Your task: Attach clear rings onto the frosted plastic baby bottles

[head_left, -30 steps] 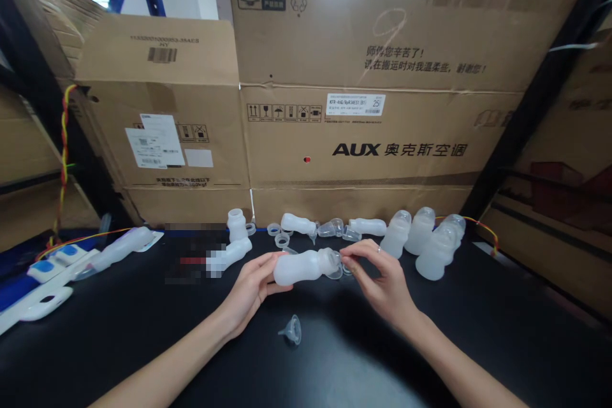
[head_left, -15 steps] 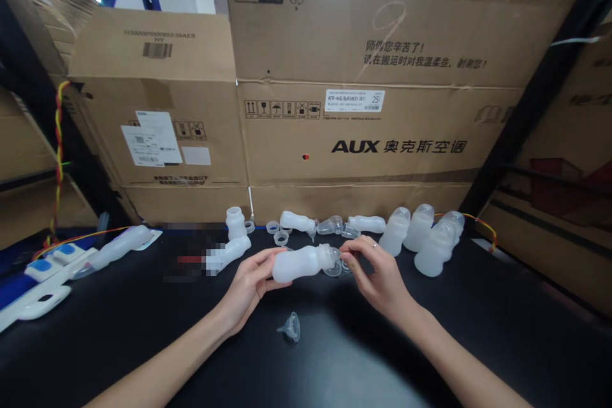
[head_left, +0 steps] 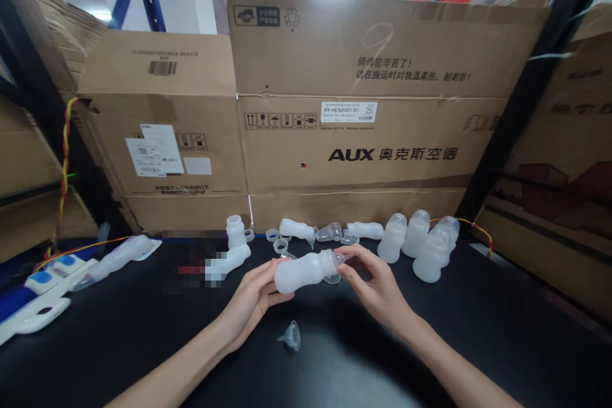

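A frosted white feeding bottle [head_left: 299,273] lies nearly level in my left hand [head_left: 255,293], its base toward the palm and its neck pointing right. A clear teat [head_left: 340,257] sits at the bottle's neck, its narrow tip showing. My right hand [head_left: 375,280] has its thumb below and its fingers above the teat, closed around it. On the black table in front of my hands, a loose clear teat [head_left: 291,336] rests on its side. Behind the bottle's neck, a clear round part [head_left: 332,278] is partly hidden.
Capped bottles [head_left: 428,261] stand in a group at the right. Along the back are an open bottle [head_left: 235,233], several rings [head_left: 280,245], a lying bottle [head_left: 366,230] and clear caps [head_left: 329,232]. A cardboard wall [head_left: 287,172] closes the back. A power strip [head_left: 62,268] lies left.
The view has tilted up slightly. My right fingers have shifted from the teat's tip to around its sides, so the tip now shows. My left hand keeps its hold on the bottle.
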Demonstrator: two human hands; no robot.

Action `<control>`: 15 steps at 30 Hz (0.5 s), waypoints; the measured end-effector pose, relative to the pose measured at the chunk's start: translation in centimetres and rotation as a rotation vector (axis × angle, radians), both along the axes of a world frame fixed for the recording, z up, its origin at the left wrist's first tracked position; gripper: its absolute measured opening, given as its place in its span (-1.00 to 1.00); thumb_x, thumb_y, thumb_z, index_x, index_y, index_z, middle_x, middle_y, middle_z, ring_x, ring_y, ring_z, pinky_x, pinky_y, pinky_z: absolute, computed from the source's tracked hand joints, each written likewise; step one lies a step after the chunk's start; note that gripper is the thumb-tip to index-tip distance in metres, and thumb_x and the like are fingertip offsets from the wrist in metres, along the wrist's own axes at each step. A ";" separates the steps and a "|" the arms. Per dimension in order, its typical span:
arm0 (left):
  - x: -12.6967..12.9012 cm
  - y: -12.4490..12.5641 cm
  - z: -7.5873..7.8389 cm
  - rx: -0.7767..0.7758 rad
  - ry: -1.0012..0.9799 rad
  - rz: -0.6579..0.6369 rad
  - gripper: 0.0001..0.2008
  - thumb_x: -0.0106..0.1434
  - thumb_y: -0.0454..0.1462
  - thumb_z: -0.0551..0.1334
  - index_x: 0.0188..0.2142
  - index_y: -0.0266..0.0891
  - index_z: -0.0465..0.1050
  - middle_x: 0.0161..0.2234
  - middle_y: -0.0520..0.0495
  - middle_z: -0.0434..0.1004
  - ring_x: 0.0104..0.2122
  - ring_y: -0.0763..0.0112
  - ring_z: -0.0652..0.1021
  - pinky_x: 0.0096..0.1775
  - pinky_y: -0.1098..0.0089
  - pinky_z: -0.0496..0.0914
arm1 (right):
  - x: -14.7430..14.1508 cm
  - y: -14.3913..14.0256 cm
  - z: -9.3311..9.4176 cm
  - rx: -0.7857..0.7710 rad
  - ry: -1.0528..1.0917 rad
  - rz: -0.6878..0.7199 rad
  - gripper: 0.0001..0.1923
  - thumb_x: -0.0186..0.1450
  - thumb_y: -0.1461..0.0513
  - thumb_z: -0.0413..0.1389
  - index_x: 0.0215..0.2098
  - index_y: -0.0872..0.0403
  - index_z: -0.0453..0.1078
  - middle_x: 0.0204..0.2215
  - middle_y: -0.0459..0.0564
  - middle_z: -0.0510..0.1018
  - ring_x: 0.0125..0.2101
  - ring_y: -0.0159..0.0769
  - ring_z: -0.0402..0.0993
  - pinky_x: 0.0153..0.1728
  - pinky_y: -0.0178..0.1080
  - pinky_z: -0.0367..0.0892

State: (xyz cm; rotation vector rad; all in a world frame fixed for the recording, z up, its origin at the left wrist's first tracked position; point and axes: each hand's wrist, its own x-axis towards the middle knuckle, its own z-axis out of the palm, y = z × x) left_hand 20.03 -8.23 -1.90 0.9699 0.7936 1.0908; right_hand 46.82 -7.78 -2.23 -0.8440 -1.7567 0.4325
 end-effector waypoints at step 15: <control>0.6 -0.3 -0.5 -0.071 0.100 -0.201 -0.31 0.35 0.21 0.20 -0.38 -0.44 0.61 -0.47 -0.32 0.62 -0.54 0.23 0.65 -0.64 0.48 0.43 | 0.5 -0.1 0.5 -0.026 -0.101 0.132 -0.83 0.50 0.17 0.09 0.01 0.00 0.46 -0.13 0.05 0.57 -0.21 -0.19 0.49 -0.18 -0.16 0.45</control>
